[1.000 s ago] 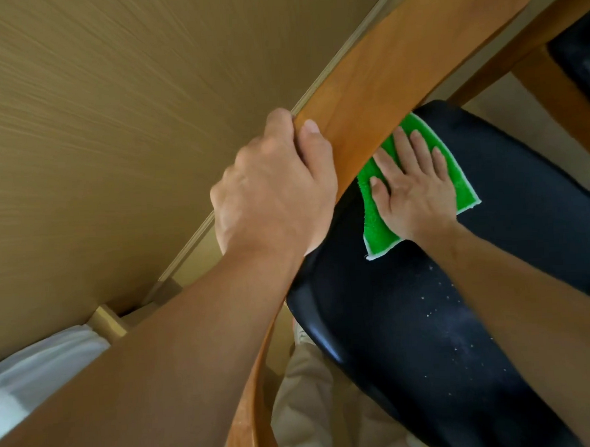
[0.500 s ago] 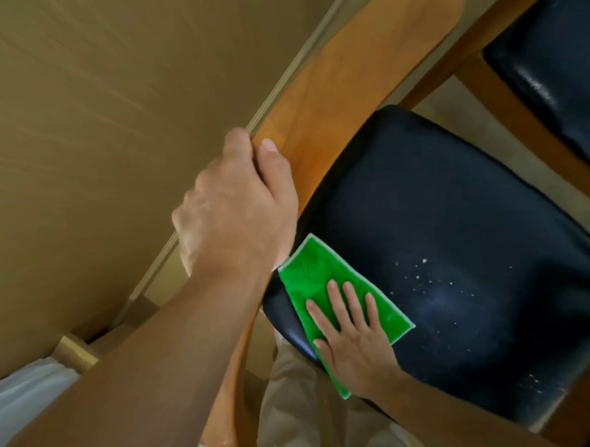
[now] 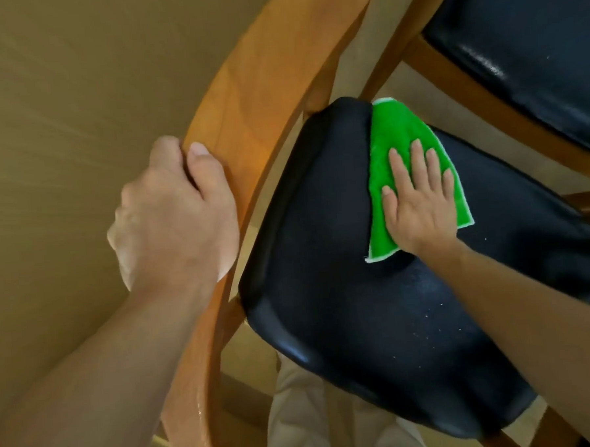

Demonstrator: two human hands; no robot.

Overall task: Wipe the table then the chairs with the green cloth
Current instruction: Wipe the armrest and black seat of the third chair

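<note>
A wooden chair with a curved backrest (image 3: 246, 99) and a black padded seat (image 3: 341, 289) fills the middle of the head view. My left hand (image 3: 177, 216) grips the backrest's top rail, fingers curled over it. The green cloth (image 3: 402, 142) lies flat on the far part of the seat, its far tip at the seat's edge. My right hand (image 3: 419, 199) presses on the cloth with straight, spread fingers. Pale crumbs dot the seat's near right part (image 3: 438, 318).
A tan wall or panel (image 3: 59, 116) runs along the left, close behind the backrest. A second wooden chair with a black seat (image 3: 523, 40) stands at the upper right. My light trousers (image 3: 317, 420) show below the seat.
My right hand has slid the cloth from the seat's near left corner to its far side. My left hand keeps its grip on the backrest.
</note>
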